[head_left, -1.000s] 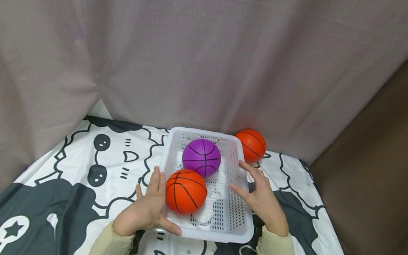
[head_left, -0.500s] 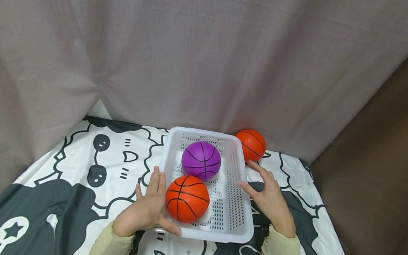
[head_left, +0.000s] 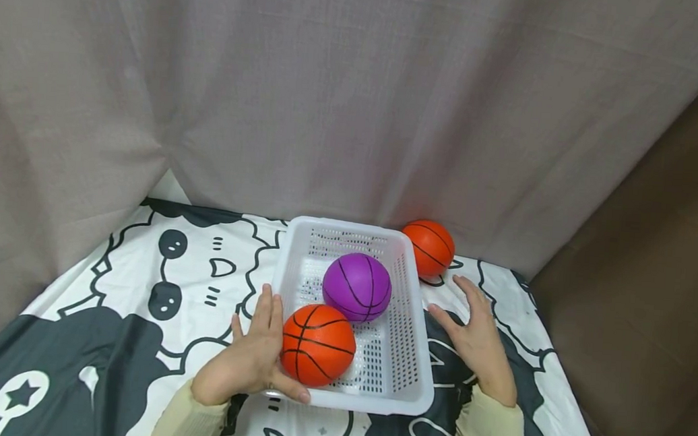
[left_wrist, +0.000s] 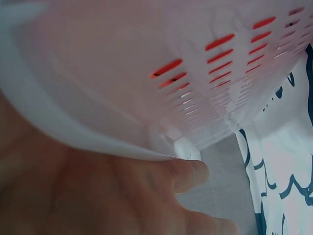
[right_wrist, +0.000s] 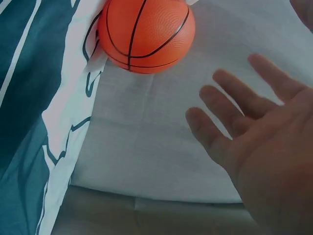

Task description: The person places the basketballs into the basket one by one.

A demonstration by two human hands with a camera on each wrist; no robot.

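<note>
A white perforated plastic basket [head_left: 372,403] holds a purple toy basketball [head_left: 357,287] and, nearer the front left corner, an orange toy basketball [head_left: 318,345]. My left hand [head_left: 248,356] rests against the basket's left rim with straight, spread fingers. In the left wrist view, its fingers [left_wrist: 190,176] lie along the outside of the basket wall, and orange shows through the slots. To the right of the basket, my right hand [head_left: 479,338] hovers with fingers spread, holding nothing. Behind the basket's back right corner sits a second orange basketball [head_left: 428,248], just beyond my right fingertips.
A black-and-white cartoon-print cloth [head_left: 199,268] covers the surface under the basket. A grey-brown curtain [head_left: 332,109] hangs along the back, right behind the second orange ball. On the right stands a darker brown drape [head_left: 641,299].
My right hand has moved right, from over the basket's rim to outside it. Inside, the purple ball has rolled right and forward, and the orange ball slightly forward. My left hand stayed put.
</note>
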